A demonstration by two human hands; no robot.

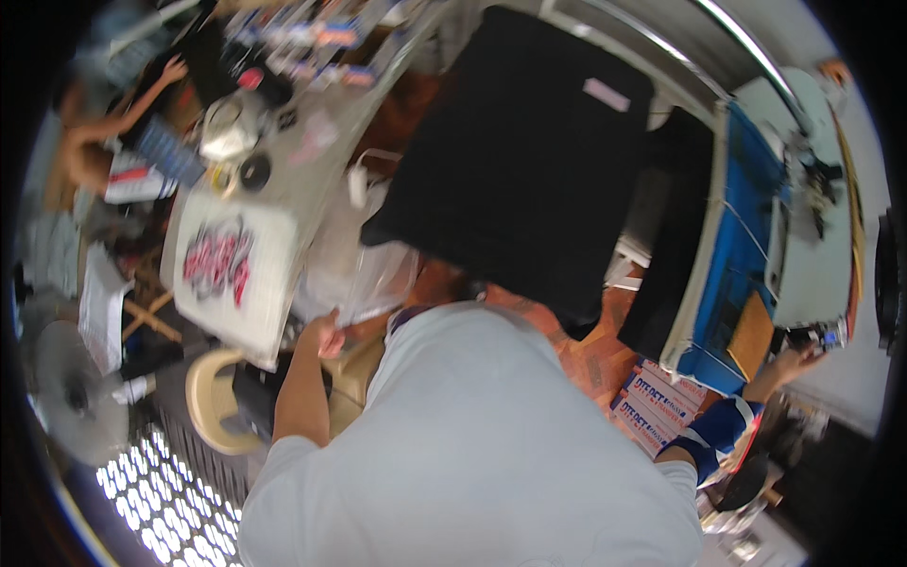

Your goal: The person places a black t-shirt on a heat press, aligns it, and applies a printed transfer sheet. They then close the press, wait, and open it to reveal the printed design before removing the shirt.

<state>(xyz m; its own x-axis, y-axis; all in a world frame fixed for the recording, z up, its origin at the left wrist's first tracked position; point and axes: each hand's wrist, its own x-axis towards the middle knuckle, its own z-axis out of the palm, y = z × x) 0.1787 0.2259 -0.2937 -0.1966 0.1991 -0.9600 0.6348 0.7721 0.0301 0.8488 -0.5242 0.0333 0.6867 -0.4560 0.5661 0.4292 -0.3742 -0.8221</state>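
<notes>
My left hand (326, 335) is closed at the lower edge of a clear plastic bag (373, 283) and appears to grip it. The bag hangs beside the pale table on the left. Far out to the right, my right hand (798, 361) reaches to a small dark device with a blue part (831, 334) at the near corner of a machine. Its fingers look stretched out against the device; blur hides the exact contact. A blue and white cloth (713, 437) is around my right forearm. In front of me, a black cloth (520, 151) with a small pink label is spread flat.
On the left table (307, 236) lies a white sheet with a red and grey print (219, 260). A beige chair (210, 402) and a fan (76, 392) stand lower left. Cartons (657, 406) sit beside the blue-sided machine (732, 246). Another person (90, 142) is far left.
</notes>
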